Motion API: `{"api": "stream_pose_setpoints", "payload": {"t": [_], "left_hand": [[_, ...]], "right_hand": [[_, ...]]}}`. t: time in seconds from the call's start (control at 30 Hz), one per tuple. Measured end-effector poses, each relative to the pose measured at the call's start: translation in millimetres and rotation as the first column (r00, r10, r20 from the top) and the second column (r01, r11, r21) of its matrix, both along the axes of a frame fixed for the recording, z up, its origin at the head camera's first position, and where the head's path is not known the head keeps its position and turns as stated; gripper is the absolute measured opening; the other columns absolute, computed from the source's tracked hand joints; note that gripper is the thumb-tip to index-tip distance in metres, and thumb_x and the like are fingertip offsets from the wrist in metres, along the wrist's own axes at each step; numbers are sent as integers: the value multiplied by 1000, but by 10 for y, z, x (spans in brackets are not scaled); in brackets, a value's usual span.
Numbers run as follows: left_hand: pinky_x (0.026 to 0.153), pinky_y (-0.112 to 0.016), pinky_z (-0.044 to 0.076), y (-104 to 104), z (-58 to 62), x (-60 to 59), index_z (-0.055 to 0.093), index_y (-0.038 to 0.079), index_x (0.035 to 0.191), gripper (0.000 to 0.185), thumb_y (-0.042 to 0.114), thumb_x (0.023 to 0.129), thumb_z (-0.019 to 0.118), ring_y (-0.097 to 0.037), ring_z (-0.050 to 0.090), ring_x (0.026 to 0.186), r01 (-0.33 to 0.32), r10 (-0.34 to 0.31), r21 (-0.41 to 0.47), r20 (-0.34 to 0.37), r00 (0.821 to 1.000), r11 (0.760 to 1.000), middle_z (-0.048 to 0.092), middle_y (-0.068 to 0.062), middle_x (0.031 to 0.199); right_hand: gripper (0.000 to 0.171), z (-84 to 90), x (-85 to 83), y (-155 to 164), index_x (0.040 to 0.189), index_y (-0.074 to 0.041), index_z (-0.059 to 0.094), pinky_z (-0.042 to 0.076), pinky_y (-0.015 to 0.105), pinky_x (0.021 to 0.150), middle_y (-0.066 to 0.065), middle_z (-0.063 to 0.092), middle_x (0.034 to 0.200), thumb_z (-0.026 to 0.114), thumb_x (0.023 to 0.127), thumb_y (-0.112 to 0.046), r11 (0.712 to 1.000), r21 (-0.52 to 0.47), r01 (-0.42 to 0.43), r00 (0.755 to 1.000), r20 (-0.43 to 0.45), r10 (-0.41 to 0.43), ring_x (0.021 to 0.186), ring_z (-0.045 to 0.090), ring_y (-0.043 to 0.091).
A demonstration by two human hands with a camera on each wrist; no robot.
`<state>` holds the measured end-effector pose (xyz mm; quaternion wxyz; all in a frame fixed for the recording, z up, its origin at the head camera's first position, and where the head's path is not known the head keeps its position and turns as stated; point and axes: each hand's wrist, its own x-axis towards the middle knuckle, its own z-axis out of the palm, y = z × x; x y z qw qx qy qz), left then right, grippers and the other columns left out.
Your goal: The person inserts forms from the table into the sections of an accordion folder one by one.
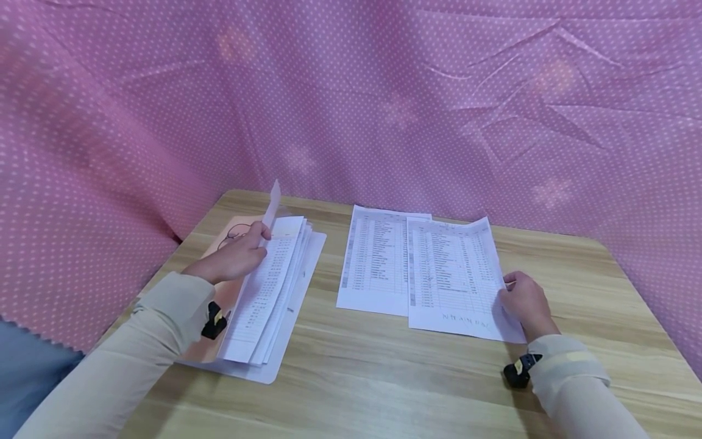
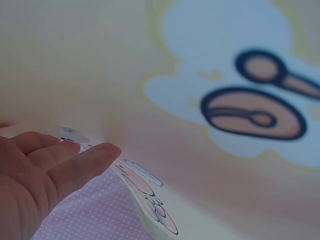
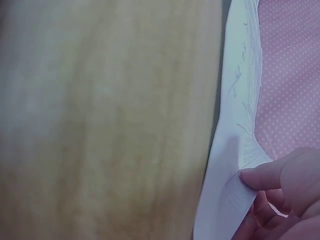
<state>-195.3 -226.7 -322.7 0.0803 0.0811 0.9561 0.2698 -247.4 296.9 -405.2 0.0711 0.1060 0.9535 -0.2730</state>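
Fingers (image 3: pixel 272 175) of our right hand (image 1: pixel 525 303) pinch the right edge of the top sheet (image 1: pixel 455 277), which lies flat on the table (image 1: pixel 384 372), overlapping a second sheet (image 1: pixel 373 262); our left hand (image 1: pixel 233 256) curls round a raised page (image 1: pixel 271 207) at the stack (image 1: pixel 269 292) in the open folder (image 1: pixel 285 341); we judge the paper light, limp and easily creased, slippery sheet on sheet; best taken at an edge or corner with a light pinch.
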Motion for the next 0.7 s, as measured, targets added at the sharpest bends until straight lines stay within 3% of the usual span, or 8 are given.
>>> {"api": "stream_pose_setpoints", "payload": {"t": [0.13, 0.37, 0.57, 0.7], "left_hand": [[75, -36, 28, -2, 3, -6, 30, 7, 121, 28, 14, 94, 32, -34, 29, 98, -5, 5, -3, 3, 1000, 1000, 48, -20, 105], [72, -34, 35, -8, -17, -17, 29, 6, 121, 28, 13, 94, 31, -31, 46, 91, 2, -2, 11, 2, 1000, 1000, 50, -20, 107], [72, -34, 35, -4, -27, -22, 29, 6, 121, 28, 13, 94, 31, -30, 47, 91, 3, -3, 20, 2, 1000, 1000, 51, -19, 107], [71, -33, 36, 3, -32, -26, 28, 5, 121, 28, 13, 94, 31, -29, 48, 88, 3, -3, 20, 7, 1000, 1000, 51, -19, 105]], "right_hand": [[35, -6, -6, 9, 123, 8, 45, 44, 42, 77, 26, 50, 113, 46, 92, -9, 1000, -23, -9, 1000, -11, 9, 96, 50, 35], [28, 3, -4, -38, 119, 4, 49, 41, 34, 73, 20, 49, 110, 45, 95, -12, 987, -160, -22, 991, -131, 1, 95, 47, 30], [30, 54, 17, -104, 118, 4, 51, 34, 33, 79, 21, 50, 115, 47, 97, -17, 955, -291, -60, 975, -221, -6, 102, 45, 29], [35, 116, 33, -170, 123, 1, 51, 38, 29, 77, 17, 51, 115, 49, 97, -22, 925, -377, -47, 979, -199, -31, 98, 47, 22]]}}
